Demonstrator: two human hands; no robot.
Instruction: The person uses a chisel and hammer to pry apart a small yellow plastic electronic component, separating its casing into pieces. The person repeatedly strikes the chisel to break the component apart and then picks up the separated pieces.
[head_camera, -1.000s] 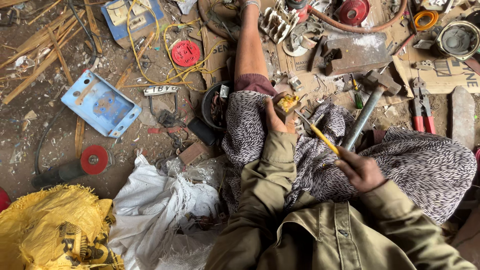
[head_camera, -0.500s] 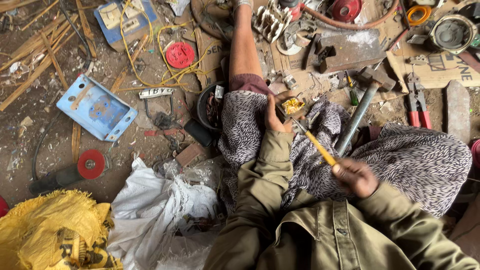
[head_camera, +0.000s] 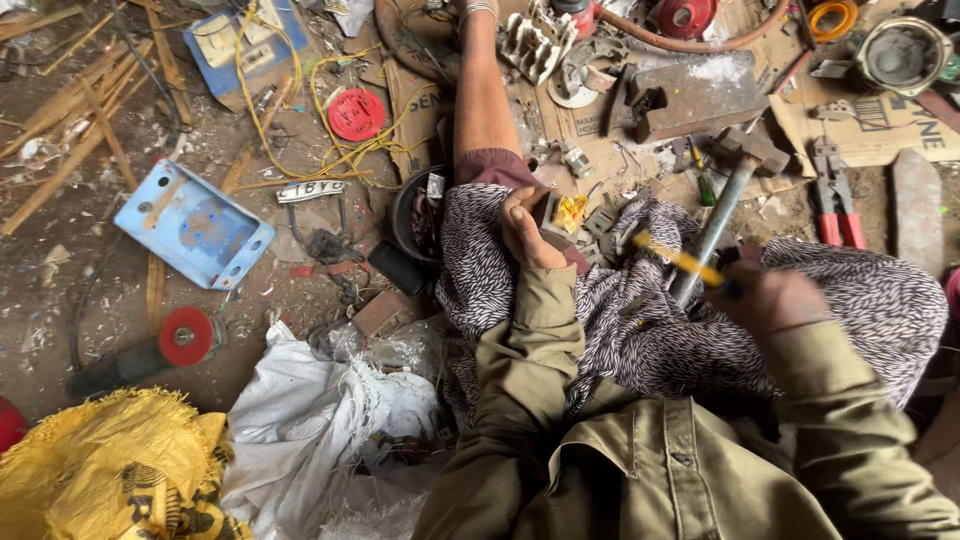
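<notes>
While the small dark part with yellow windings (head_camera: 560, 213) rests on the patterned lap, the left hand (head_camera: 525, 232) pinches it shut — light, stiff, best gripped by its edges. Right of it, the right hand (head_camera: 778, 298) clenches a yellow-handled tool (head_camera: 680, 260); just beyond lies a hammer (head_camera: 722, 200).

Both arms, in olive sleeves, rise from the bottom edge toward the middle. The left forearm runs almost straight toward 12 o'clock, wrist bent slightly, and the left hand (head_camera: 525, 232) sits just above centre, fingers curled closed with the thumb side turned toward 3 o'clock. The right arm bends at the elbow near 4 o'clock, its forearm angling toward 10 o'clock. The right hand (head_camera: 778, 298), blurred, is clenched in a fist at 3 o'clock of centre, lower than the left.
</notes>
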